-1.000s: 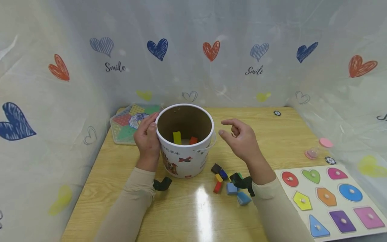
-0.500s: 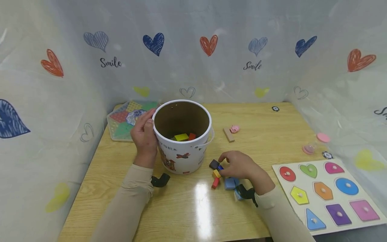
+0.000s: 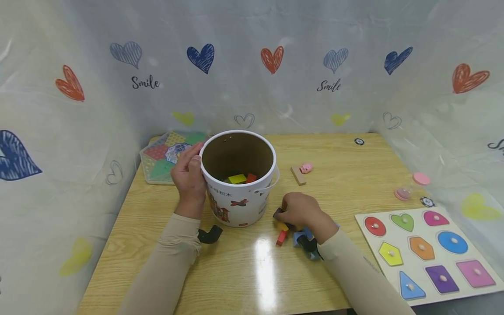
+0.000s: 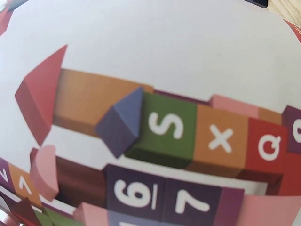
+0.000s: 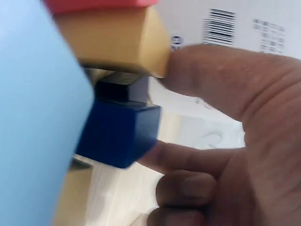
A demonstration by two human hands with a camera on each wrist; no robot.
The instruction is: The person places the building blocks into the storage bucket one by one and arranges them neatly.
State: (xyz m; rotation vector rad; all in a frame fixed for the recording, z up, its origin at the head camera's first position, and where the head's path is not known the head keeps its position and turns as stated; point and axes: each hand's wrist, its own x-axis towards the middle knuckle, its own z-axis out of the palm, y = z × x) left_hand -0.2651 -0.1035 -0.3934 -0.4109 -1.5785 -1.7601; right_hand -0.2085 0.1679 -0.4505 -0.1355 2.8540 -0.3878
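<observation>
A white bucket [image 3: 238, 205] printed with toy blocks stands mid-table, with a yellow block [image 3: 237, 178] and an orange-red block [image 3: 250, 177] inside. Against its left side rests my left hand [image 3: 189, 179], fingers extended along the outside near the rim. The left wrist view is filled by the bucket's printed wall. My right hand [image 3: 303, 210] is down at the loose blocks to the bucket's right, thumb and index finger around a black block [image 5: 120, 86]. Beside it are a dark blue block [image 5: 117, 132] and a yellow-orange block [image 5: 110, 42]; a red block [image 3: 281, 238] lies nearer.
Light blue blocks [image 3: 298, 239] lie under the right wrist. A wooden strip [image 3: 298, 175] and pink pig figure [image 3: 306, 168] sit behind. At right are a knobbed shape board [image 3: 423, 288] and a small pink hourglass [image 3: 411, 187]; a patterned plastic case [image 3: 157, 164] is back left.
My right hand has come down from beside the bucket's rim to the loose blocks, then shifted left to the black block. The yellow block in the bucket now lies lower. My left hand stays at the bucket.
</observation>
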